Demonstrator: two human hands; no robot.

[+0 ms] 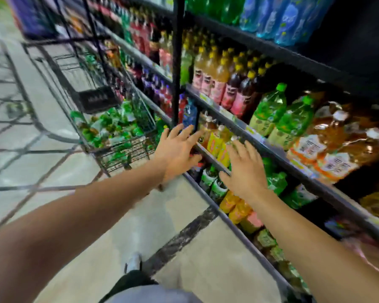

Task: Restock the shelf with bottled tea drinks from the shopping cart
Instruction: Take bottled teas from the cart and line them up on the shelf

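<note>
Head view: both hands (210, 158) spread empty over tiled floor (53, 132) beside shelf (282, 156).

Both arms stretched way out front, bare forearms. Left hand (175, 150) spread open, fingers straight, palm down. Right hand (245, 169) same deal, fingers splayed, holding nothing.

Floor and footwear below us
We see a pale tiled floor (190, 237) crossed by a dark marbled strip (182, 237), and one white shoe (134, 262) on it.
</note>
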